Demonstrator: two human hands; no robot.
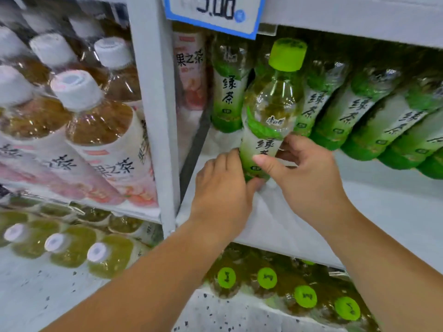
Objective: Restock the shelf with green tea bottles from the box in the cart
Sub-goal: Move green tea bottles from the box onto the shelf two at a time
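A green tea bottle [271,111] with a lime cap and green-white label stands upright near the left end of the white shelf [383,212]. Both hands grip its lower part: my left hand [223,188] wraps the base from the left, my right hand [309,173] pinches the label from the right. Behind it a row of several more green tea bottles [354,111] runs along the back of the shelf to the right. The box and the cart are out of view.
A grey upright post [155,104] divides the shelving. Left of it stand white-capped fruit tea bottles [100,130]. A price tag [213,13] hangs from the shelf above. Green-capped bottles [304,295] fill the shelf below.
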